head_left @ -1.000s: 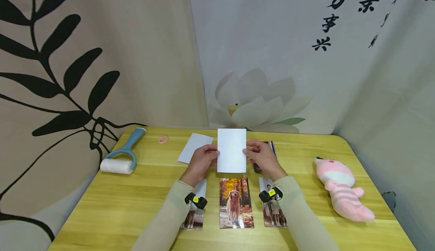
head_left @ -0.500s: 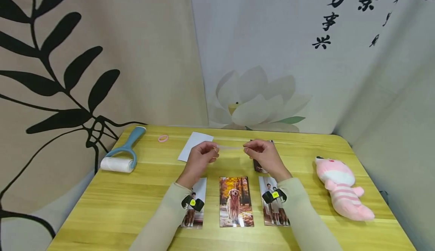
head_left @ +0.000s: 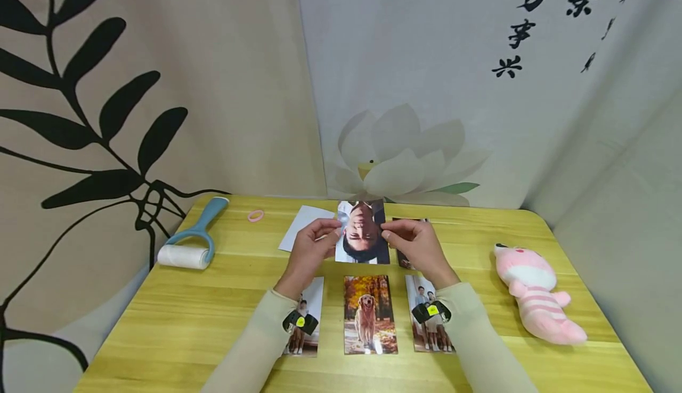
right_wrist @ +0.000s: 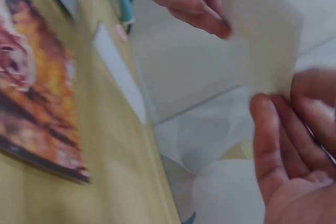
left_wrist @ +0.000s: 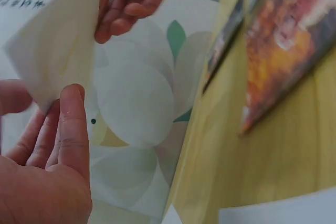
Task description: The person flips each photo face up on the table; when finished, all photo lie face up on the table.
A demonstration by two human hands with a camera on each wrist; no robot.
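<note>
Both hands hold up one photo (head_left: 363, 233) above the table, its portrait of a person upside down in the head view. The left hand (head_left: 314, 248) pinches its left edge between thumb and fingers. On the opposite edge the right hand (head_left: 418, 246) has the same kind of pinch. Both wrist views show the photo's pale back (left_wrist: 63, 40). Below it lies a photo of a golden dog (head_left: 370, 316), face up. Two family photos, one at the left (head_left: 306, 322) and one at the right (head_left: 428, 316), are partly covered by the wrists.
A white card (head_left: 303, 225) lies behind the left hand, and a dark photo (head_left: 406, 260) is half hidden behind the right. Further left are a blue-handled lint roller (head_left: 197, 239) and a pink ring (head_left: 256, 216). A pink plush toy (head_left: 540, 298) lies at the right.
The held photo first showed its blank white side, then stood edge-on, and now shows its portrait side. Both hands kept their pinch as it turned over. The things on the table stayed put.
</note>
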